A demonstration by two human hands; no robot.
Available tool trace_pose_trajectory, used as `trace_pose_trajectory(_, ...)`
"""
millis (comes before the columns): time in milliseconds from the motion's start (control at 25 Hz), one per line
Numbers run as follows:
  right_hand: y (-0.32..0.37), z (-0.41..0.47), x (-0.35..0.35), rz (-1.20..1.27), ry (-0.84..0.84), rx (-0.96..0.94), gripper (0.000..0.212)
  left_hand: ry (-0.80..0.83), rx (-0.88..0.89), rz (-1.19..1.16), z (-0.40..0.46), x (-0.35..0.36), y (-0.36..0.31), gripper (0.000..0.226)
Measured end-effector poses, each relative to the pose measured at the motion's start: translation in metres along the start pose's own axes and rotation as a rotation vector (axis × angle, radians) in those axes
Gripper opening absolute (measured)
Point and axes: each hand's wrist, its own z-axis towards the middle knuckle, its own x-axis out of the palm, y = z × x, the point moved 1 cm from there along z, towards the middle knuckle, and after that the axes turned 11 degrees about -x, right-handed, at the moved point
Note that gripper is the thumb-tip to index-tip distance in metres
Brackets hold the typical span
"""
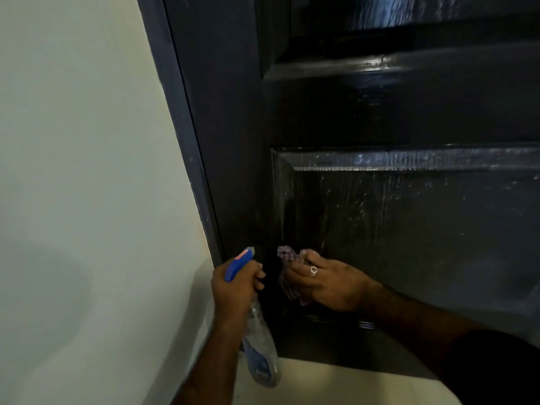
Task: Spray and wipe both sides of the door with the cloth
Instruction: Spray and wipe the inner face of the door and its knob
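- Head view: dark panelled door [380, 118] fills the right of the frame, pale wall [81, 171] to its left, light floor [336, 387] below.
- Left hand [233, 290] grips spray bottle [257, 340] at the neck, fingers curled by the blue trigger head, nozzle aimed at the door's lower left edge.
- Right hand [324, 285] presses a checked cloth [287, 260] against the lower panel, fingers bent over it.
- Lower panel shows wet streaks and droplets; judged: this face sprayed, wiping now near the bottom.
- Upper panel glossy; whether wiped, cannot tell.
- Other side not visible; judged still to do.
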Motion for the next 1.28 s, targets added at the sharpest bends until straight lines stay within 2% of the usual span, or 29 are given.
trace_pose_trajectory(80, -0.064, 0.011, -0.037, -0.093, -0.138, 0.137, 0.042, -0.006, 0.031, 0.003, -0.004, 0.001, -0.028, 0.013)
trace_pose_trajectory(160, -0.127, 0.022, -0.072, -0.147, -0.283, 0.432, 0.038, 0.015, 0.095, 0.015, -0.009, 0.009, -0.054, 0.016)
trace_pose_trajectory(240, -0.143, 0.033, -0.085, -0.15, -0.344, 0.626, 0.039, 0.013, 0.185, 0.036, -0.014, 0.018, -0.078, 0.029)
trace_pose_trajectory(320, -0.109, 0.036, -0.07, -0.104, -0.305, 0.599, 0.043, 0.008, 0.235, 0.046, -0.016, 0.022, -0.091, 0.038)
trace_pose_trajectory(400, -0.062, 0.023, -0.05, -0.068, -0.153, 0.353, 0.042, 0.024, 0.221, 0.021, -0.018, 0.021, -0.098, 0.03)
trace_pose_trajectory(480, -0.059, 0.006, -0.05, -0.068, -0.029, 0.135, 0.045, 0.044, 0.174, -0.001, -0.02, 0.016, -0.102, 0.017)
trace_pose_trajectory(520, -0.074, 0.007, -0.057, -0.088, -0.034, 0.131, 0.047, 0.042, 0.154, -0.005, -0.019, 0.015, -0.104, 0.016)
trace_pose_trajectory(640, -0.135, 0.03, -0.089, -0.11, -0.193, 0.517, 0.051, 0.009, 0.141, 0.001, -0.018, 0.018, -0.112, 0.016)
trace_pose_trajectory(720, -0.139, 0.043, -0.094, -0.091, -0.259, 0.694, 0.054, -0.011, 0.16, 0.011, -0.018, 0.025, -0.119, 0.017)
trace_pose_trajectory(760, -0.124, 0.043, -0.088, -0.073, -0.26, 0.707, 0.055, -0.018, 0.169, 0.01, -0.019, 0.026, -0.121, 0.019)
trace_pose_trajectory(840, -0.092, 0.035, -0.076, -0.041, -0.184, 0.602, 0.059, -0.029, 0.16, -0.002, -0.023, 0.022, -0.123, 0.019)
trace_pose_trajectory(920, -0.097, 0.023, -0.075, -0.059, -0.163, 0.551, 0.06, -0.031, 0.142, 0.009, -0.028, 0.016, -0.125, 0.019)
trace_pose_trajectory(1040, -0.121, 0.015, -0.094, -0.069, -0.327, 0.867, 0.054, 0.053, 0.178, 0.068, -0.036, 0.018, -0.136, 0.019)
trace_pose_trajectory(1120, -0.11, -0.002, -0.097, -0.059, -0.413, 1.088, 0.052, 0.095, 0.218, 0.09, -0.037, 0.022, -0.147, 0.016)
trace_pose_trajectory(1200, -0.092, -0.008, -0.099, -0.033, -0.433, 1.271, 0.052, 0.094, 0.248, 0.094, -0.036, 0.023, -0.157, 0.019)
trace_pose_trajectory(1280, -0.092, 0.016, -0.099, 0.028, -0.419, 1.363, 0.056, 0.076, 0.266, 0.066, -0.036, 0.024, -0.164, 0.021)
